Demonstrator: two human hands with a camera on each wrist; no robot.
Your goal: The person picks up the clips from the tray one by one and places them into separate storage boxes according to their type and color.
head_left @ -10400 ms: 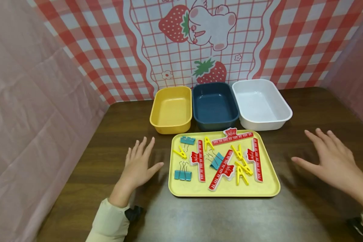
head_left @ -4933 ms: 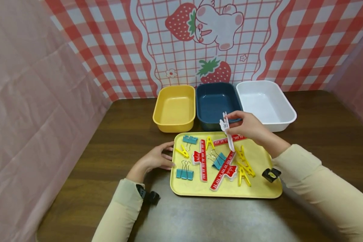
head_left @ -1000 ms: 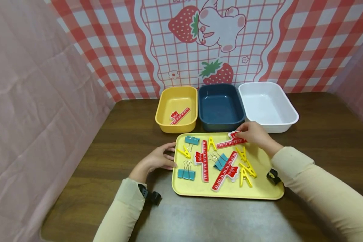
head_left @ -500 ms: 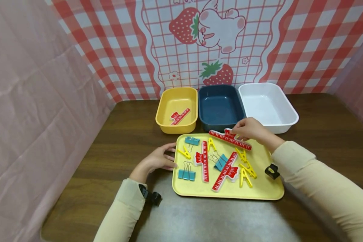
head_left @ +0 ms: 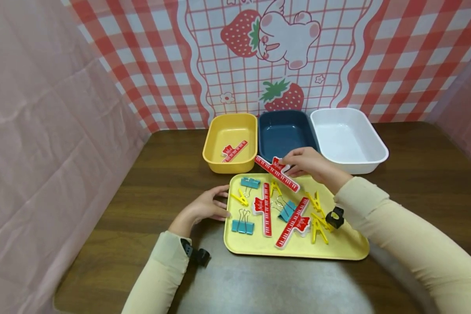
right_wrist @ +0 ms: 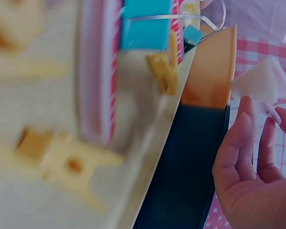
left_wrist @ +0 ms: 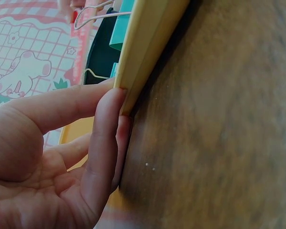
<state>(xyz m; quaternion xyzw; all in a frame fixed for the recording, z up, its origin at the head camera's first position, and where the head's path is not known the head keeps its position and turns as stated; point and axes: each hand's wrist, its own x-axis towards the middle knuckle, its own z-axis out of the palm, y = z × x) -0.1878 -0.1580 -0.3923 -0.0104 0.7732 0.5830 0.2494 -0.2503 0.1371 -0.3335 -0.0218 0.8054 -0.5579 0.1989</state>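
Observation:
In the head view my right hand (head_left: 310, 163) pinches a red piano-key clip (head_left: 276, 173) by its handle, above the tray's back edge and in front of the blue bin. The right wrist view shows the clip's white back (right_wrist: 257, 83) at the fingertips. My left hand (head_left: 205, 205) rests its thumb and fingertips against the left rim of the yellow tray (head_left: 259, 247). On the tray lie two more red clips, one upright (head_left: 266, 211) and one slanted (head_left: 288, 229), teal binder clips (head_left: 242, 226) and several yellow clothespins (head_left: 319, 229).
Three bins stand in a row behind the tray: a yellow bin (head_left: 229, 168) holding one red clip (head_left: 234, 151), a dark blue bin (head_left: 284, 133), and a white bin (head_left: 349, 165). A checked cloth (head_left: 157, 78) hangs behind them, with pink cloth (head_left: 63, 131) on the left.
One red clip went from the tray's right side into the yellow bin. My right hand has since lifted another from the tray's back and moved left. My left hand stays at the rim.

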